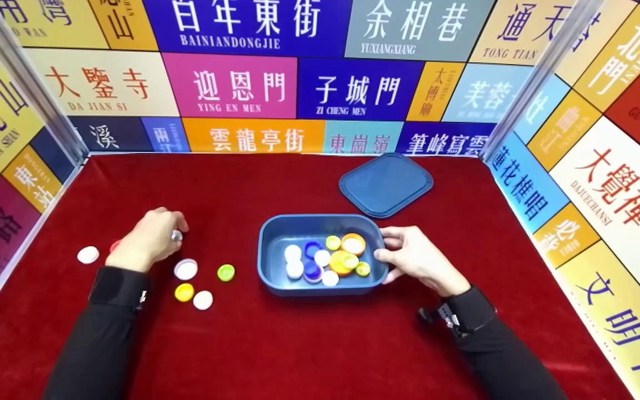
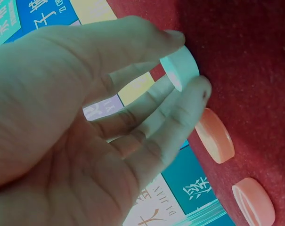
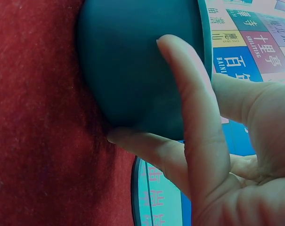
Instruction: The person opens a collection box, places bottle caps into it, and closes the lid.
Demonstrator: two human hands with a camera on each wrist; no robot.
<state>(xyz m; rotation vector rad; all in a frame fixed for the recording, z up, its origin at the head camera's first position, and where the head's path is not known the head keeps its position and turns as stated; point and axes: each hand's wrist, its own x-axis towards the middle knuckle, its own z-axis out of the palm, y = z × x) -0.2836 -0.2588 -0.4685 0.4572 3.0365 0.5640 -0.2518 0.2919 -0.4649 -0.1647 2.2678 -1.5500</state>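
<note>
My left hand is low over the cloth on the left. Its thumb and a finger pinch a pale bottle cap by the edge, clearest in the left wrist view. Around it lie a red cap, mostly hidden by the hand, white caps, a yellow cap and a green cap. A blue box stands mid-table, holding several white, blue, yellow and orange caps. My right hand holds the box's right end, thumb and fingers spread against its outer wall.
A blue lid lies flat behind the box, toward the right. Dark red cloth covers the table. Printed panels rise along the back and both sides, with clear strips at the corners.
</note>
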